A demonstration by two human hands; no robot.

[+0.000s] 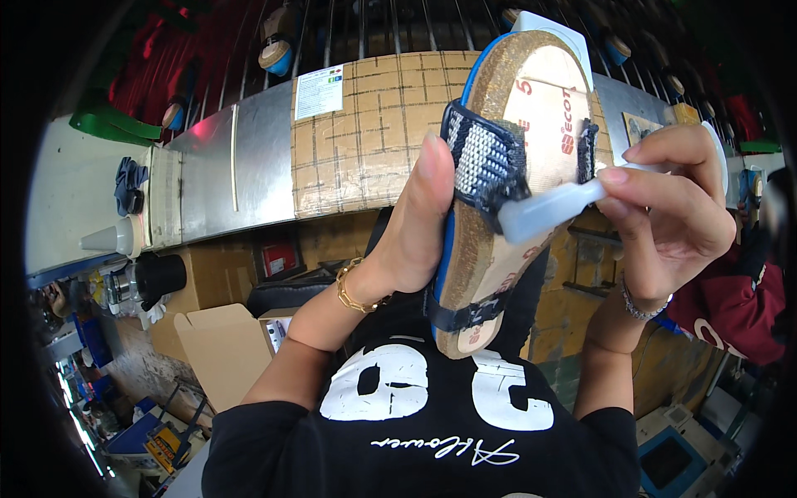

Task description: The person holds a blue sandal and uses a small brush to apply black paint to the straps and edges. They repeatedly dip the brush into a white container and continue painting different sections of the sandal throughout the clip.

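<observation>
My left hand (413, 228) grips a sandal upper and cork footbed (519, 91) from its left side, thumb up along the edge. The footbed is tilted, its bottom face toward me, with a blue last (444, 249) showing along its rim. A black-and-white woven strap (481, 153) is folded over its left edge, and a dark narrow strap (477, 313) crosses near the lower end. Between thumb and fingers my right hand (681, 195) pinches a translucent white plastic spatula-like tool (548, 212). The tool's broad flat head is at the end of the woven strap.
Behind the sandal lies a taped cardboard sheet (374, 141) on a metal-topped bench (224, 166). Beyond it run metal rollers carrying other sandals (276, 56). A white cone (112, 239) and dark cloth (130, 187) are on the left. An open carton (224, 349) stands below.
</observation>
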